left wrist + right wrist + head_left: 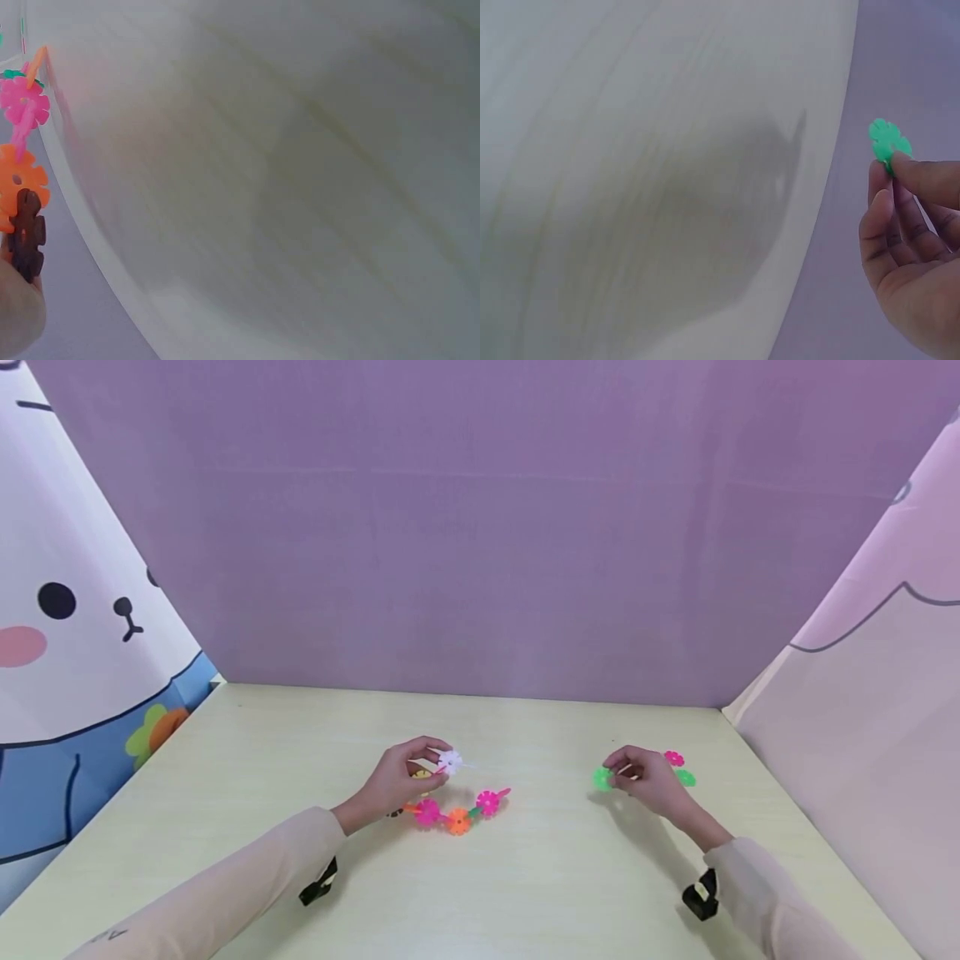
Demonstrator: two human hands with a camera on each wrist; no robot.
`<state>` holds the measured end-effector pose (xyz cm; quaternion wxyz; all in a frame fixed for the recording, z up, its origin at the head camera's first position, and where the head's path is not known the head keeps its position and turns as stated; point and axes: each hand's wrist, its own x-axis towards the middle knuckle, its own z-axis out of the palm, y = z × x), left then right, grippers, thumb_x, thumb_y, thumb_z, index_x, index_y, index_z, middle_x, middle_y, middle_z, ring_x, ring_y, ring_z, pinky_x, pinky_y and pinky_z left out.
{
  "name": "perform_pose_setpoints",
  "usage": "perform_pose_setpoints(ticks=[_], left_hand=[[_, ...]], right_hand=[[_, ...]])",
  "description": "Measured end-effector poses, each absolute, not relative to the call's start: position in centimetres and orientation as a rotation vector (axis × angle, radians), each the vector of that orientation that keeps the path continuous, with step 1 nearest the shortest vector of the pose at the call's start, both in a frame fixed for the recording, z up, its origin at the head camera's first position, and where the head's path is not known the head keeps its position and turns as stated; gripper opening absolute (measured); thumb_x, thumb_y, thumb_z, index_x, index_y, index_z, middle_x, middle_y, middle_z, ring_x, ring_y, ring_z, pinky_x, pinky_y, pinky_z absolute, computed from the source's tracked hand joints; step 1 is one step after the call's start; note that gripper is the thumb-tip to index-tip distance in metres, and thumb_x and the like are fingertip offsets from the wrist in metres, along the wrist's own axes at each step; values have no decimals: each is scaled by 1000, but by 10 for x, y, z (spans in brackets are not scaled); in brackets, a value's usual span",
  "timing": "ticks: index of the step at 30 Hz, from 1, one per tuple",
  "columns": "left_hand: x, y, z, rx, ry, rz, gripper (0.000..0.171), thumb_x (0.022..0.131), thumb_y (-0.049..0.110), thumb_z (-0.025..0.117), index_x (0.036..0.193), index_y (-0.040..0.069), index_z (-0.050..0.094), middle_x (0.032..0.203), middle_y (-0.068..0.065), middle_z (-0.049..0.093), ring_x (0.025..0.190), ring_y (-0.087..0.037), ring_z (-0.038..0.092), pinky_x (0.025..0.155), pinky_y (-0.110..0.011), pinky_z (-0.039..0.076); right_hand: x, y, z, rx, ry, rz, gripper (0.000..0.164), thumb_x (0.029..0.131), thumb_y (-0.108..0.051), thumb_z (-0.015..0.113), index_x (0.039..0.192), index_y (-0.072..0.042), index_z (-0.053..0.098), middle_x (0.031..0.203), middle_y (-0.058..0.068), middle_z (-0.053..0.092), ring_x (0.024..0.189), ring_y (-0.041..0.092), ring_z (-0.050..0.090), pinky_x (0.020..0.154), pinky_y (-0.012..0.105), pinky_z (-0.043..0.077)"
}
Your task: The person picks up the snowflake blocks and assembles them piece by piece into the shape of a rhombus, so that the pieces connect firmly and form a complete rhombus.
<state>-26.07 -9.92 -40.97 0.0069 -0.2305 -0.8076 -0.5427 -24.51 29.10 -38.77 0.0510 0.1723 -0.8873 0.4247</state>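
Note:
My left hand grips a curved chain of flower-shaped interlocking discs between thumb and fingers. A white disc sits at the fingertips, with a yellow disc partly hidden behind the thumb. Below the hand the chain curves round through a pink disc, an orange disc and a magenta disc. In the left wrist view a dark brown disc joins the orange one. Off to the right, my right hand pinches a single green disc, held apart from the chain.
Just beyond the right hand lie a loose pink disc and another green disc. The pale wooden table ends at a purple backdrop. Printed cloths hang along both sides.

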Motion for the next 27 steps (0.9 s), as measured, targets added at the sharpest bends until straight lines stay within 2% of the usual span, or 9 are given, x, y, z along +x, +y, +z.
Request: perform_pose_setpoints(ticks=[6,18,27], left_hand=[[-261,-100,-410,-724,-2518,-1713,34,78,13,72,110,20,60,97,-3,64,91,-27,59,67,-24,52],[-261,-100,-412,-733,-2505,-1715,35,78,15,72,111,18,60,99,-3,64,90,-20,59,67,-23,52],[-260,-99,-411,-736,-2497,-1715,35,78,14,72,110,19,60,99,-3,64,92,-26,60,68,-23,52]], right_hand=[[-247,258,-387,510,-2682,1440,18,79,2,65,97,5,60,92,21,62,73,13,60,54,22,49],[-256,198,-383,595,-2604,1593,18,79,3,65,96,6,60,92,22,63,76,19,63,57,21,49],[-258,166,-385,685,-2599,1651,18,80,5,64,97,6,59,92,23,62,75,20,63,57,19,49]])
